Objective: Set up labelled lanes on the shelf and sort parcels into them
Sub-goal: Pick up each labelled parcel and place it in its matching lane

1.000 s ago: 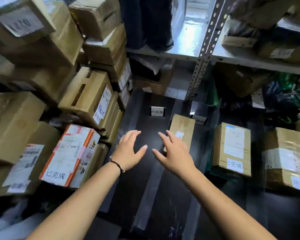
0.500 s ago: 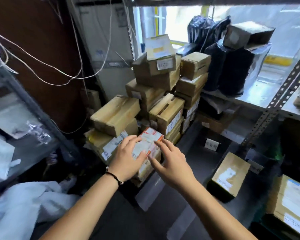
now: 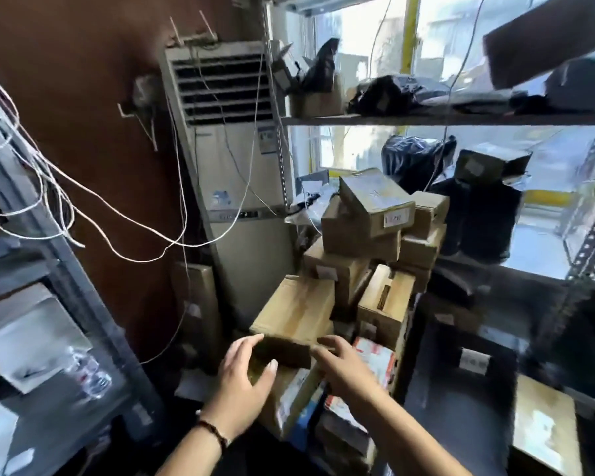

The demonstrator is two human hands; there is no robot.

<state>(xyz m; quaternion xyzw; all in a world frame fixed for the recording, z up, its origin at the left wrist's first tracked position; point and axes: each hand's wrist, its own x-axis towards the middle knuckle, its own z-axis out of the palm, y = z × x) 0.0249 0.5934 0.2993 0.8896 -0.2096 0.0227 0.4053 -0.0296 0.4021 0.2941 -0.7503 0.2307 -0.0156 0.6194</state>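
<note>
Reaching for the brown parcel (image 3: 296,310) just right of the tall air conditioner (image 3: 234,187), left hand (image 3: 243,383) and right hand (image 3: 346,371) spread at its front corners, gripping nothing yet. Worth clamping both sides and lifting level, sparing the leaning pile (image 3: 368,235) further right.

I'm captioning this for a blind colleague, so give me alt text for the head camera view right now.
The person's left hand and right hand reach for a brown cardboard box at the front of a stack of parcels beside a metal shelf. A standing air conditioner is behind it; loose white cables hang at left.
</note>
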